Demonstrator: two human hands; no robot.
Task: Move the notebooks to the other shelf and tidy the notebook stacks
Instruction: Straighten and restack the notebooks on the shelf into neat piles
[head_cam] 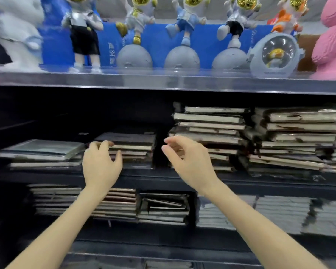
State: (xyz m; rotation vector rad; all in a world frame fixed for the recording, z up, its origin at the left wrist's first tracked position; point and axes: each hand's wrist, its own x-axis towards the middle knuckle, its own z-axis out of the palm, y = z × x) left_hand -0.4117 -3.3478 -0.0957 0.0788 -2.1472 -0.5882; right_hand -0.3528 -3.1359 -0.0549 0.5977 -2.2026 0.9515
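Observation:
Dark-covered notebooks lie in stacks on a dark middle shelf (163,176). A short stack (133,147) sits at the centre, a low flat stack (41,152) to its left, and two tall uneven stacks (211,129) (299,140) to the right. My left hand (101,162) is at the left end of the short centre stack, fingers curled and apart, touching its edge but holding nothing. My right hand (186,158) hovers in front of the gap between the centre stack and the tall stack, fingers spread, empty.
The lower shelf holds more notebook stacks (81,200) (163,208) and pale grey piles (260,212) at the right. Above, a glossy shelf edge (163,80) carries astronaut figurines (184,35) and a pink figure (332,39). The left part of the middle shelf is dark.

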